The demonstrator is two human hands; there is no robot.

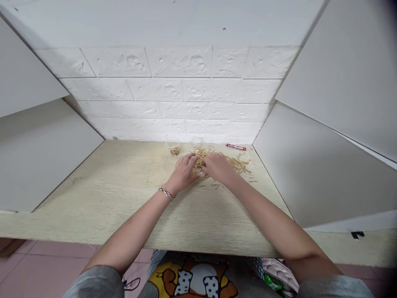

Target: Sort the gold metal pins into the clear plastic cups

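Observation:
My left hand (185, 170) curls around the left side of a pile of thin gold-coloured rods (199, 165), its thumb toward me and its fingers on the far side. Clear glints show by the thumb, but I cannot make out what the hand grips there. From the right, my right hand (216, 165) reaches into the same rods with its fingers bent and pinched together; their tips are partly hidden. More loose gold-coloured rods (240, 164) lie spread to the right of that hand. A small clear cup (175, 150) with gold-coloured pieces at its bottom stands behind my left hand.
A red pen (235, 147) lies near the white brick-patterned wall (167, 89). White panels flank the pale wooden tabletop (124, 182), one side at the left (46, 153) and another at the right (328, 169). A black mark (357, 235) is at the right front.

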